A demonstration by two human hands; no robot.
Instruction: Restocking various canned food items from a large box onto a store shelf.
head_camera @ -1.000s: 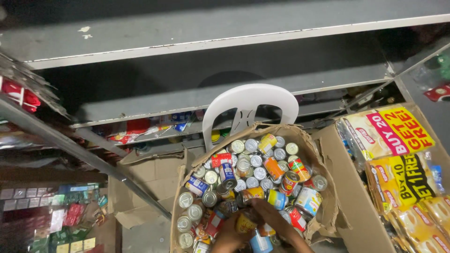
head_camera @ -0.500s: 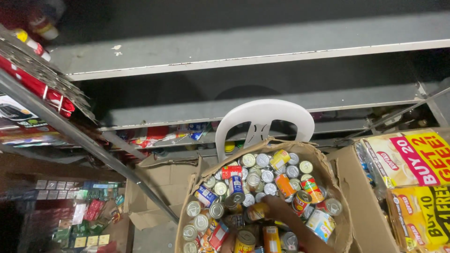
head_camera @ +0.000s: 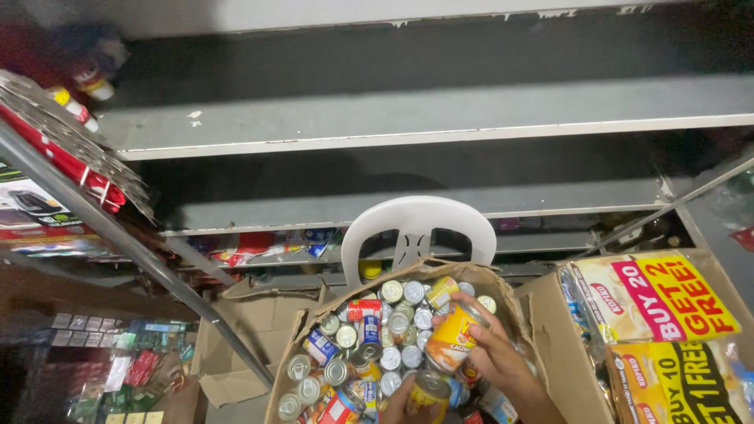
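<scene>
An open cardboard box (head_camera: 314,318) full of several tin cans sits below me on a white plastic chair (head_camera: 418,228). My right hand (head_camera: 495,353) grips an orange and yellow can (head_camera: 454,338) and holds it above the heap. My left hand (head_camera: 397,404), at the bottom edge, is closed on another yellow can (head_camera: 426,395); only part of that hand shows.
Grey metal shelves (head_camera: 424,122) run across in front of me, with loose packets on a low shelf (head_camera: 259,247). A carton of yellow snack packs (head_camera: 660,314) stands at the right. An empty cardboard box (head_camera: 236,345) lies left of the cans. A slanted metal rail (head_camera: 133,247) crosses at left.
The view has tilted up and the box sits lower in frame. My right hand has lifted an orange and yellow can out of the heap, and my left hand shows with a second can.
</scene>
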